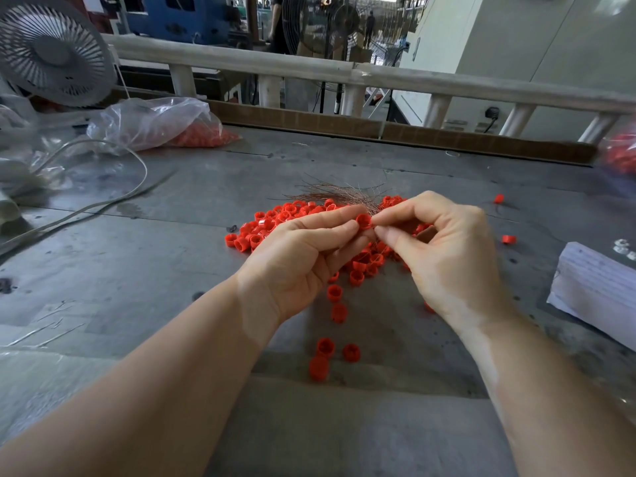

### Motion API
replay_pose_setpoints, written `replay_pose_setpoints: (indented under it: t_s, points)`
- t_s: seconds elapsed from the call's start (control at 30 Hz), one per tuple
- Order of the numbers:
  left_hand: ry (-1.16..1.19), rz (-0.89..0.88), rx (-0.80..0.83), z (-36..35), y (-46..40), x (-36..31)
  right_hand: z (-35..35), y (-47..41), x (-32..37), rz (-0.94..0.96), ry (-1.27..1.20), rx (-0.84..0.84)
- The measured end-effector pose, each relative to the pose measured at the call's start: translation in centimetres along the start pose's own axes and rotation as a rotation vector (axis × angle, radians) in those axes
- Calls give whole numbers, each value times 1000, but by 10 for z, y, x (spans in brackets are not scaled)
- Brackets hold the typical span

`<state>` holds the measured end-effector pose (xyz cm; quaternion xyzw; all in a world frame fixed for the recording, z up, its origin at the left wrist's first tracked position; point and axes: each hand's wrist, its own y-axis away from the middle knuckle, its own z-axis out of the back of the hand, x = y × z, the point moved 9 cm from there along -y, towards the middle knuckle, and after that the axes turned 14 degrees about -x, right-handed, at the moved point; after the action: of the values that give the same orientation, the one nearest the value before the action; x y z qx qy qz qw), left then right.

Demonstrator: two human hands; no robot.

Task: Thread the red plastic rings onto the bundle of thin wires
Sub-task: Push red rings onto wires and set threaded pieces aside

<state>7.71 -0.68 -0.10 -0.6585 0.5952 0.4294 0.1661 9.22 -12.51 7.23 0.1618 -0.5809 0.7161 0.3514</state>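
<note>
No text, label, brand or number can be read anywhere here. A white stack of paper point(595, 290) lying well to the right of the right hand point(447, 256) carries faint printed lines along its edge, too blurred to make out

I see a grey, scuffed worktable point(172, 256) with a heap of red plastic rings point(275, 218) at its middle and loose ones point(325, 347) trailing toward me. Thin wires point(344, 194) fan out behind the heap. At far left lie a clear bag of red rings point(165, 123) and a white cable point(103, 201); a stack of paper point(592, 287) sits at right.
</note>
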Motion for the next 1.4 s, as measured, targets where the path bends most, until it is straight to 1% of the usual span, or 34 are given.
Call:
replay_pose_setpoints:
  t_s: [0.13,0.27,0.53,0.83,1.07,1.13,1.3,1.4]
  points:
    - [45,4,-13,1,-1,-1,3,-1,-3,-70,-77,-25]
    - [60,10,-5,1,-1,-1,1,-1,-9,-119,-110,-3]
    - [41,17,22,-1,1,0,3,-3,-10,-111,-153,-15]
    - [15,18,49,-5,3,0,1,-3,-16,-190,-263,-4]
    - [39,33,80,-10,5,1,-5,1,-23,-361,-402,23]
    - [54,44,85,-11,5,3,-9,4,-28,-447,-432,40]
    - [77,61,101,-11,5,4,-20,17,-45,-728,-498,94]
    - [67,64,122,-12,6,4,-22,21,-48,-802,-503,116]
